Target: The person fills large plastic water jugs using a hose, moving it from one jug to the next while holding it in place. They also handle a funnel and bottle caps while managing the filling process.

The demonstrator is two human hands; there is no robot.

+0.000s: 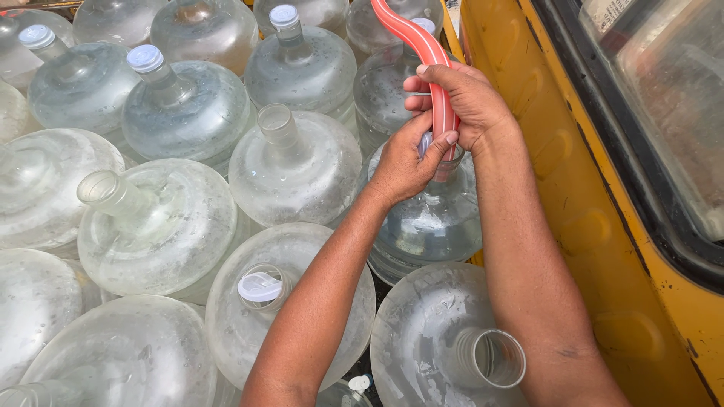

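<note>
Both hands meet at the neck of one clear water jug [430, 226] beside the yellow vehicle wall [528, 151]: my right hand [467, 102] is wrapped around a red-and-white striped hose [422, 45], fingers clenched on it just above the jug's mouth, while my left hand [403, 162] grips the neck itself, thumb pressed against the hose where it enters. I judge the hose end to be already seated in the mouth, though the tip is hidden behind my fingers, so I cannot tell how deep it goes. As for progress, several jugs at the top of the view already wear white caps, such as the capped jug [181, 105] at upper left; the open jug [290, 166] just left of my hands has a bare neck, another uncapped jug [452, 339] lies tipped toward me at the bottom, and one near my left forearm has a loose white cap [260, 286] resting on its mouth. So I'd say the work is partway through. The hose's long axis runs nearly vertical in my grip, lower end pointing down into the jug, upper part curving away up and to the left, out of view.
</note>
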